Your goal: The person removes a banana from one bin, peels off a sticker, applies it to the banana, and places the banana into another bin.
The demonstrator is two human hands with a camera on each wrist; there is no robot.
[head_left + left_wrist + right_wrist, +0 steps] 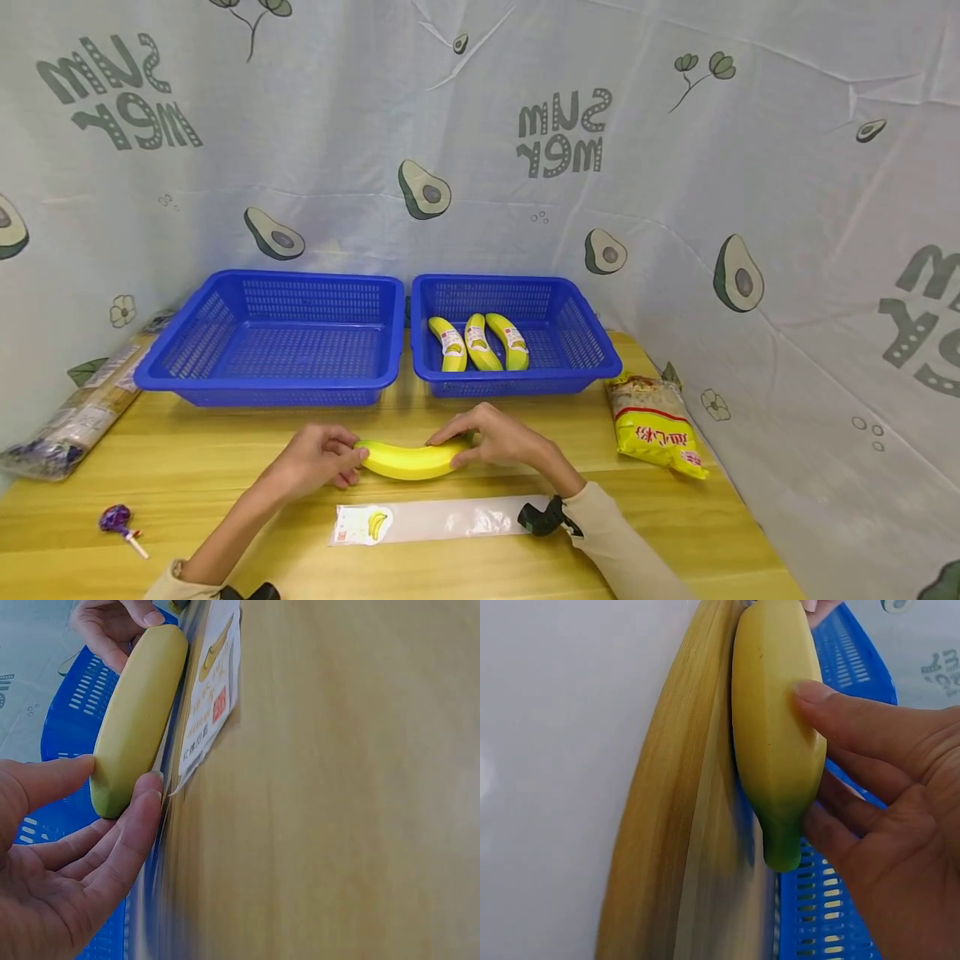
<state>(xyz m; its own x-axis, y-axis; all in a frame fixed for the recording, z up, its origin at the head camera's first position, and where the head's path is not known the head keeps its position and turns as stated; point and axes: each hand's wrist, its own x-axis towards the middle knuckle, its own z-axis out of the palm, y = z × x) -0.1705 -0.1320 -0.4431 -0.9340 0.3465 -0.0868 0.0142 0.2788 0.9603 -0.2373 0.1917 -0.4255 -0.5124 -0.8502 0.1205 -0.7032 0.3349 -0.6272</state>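
Note:
A yellow banana (pixel 408 462) with green ends is held lengthwise between both hands, close over the table. My left hand (pixel 318 458) pinches its left tip; in the left wrist view the thumb and fingers (pixel 124 847) close on that end. My right hand (pixel 487 437) grips the other end near the green stem, its thumb (pixel 817 694) lying along the side in the right wrist view. In front of the banana lies a long clear plastic sleeve (pixel 450 518) with a printed banana label at its left end. The right wrist hangs over the sleeve's right end.
Behind the hands stand a blue basket (pixel 270 383) on the left and another blue basket (pixel 517 383) holding three labelled bananas (pixel 480 343). A yellow food bag (pixel 660 429) lies at right; a long package (pixel 90 404) and a purple lollipop (pixel 116 521) lie at left.

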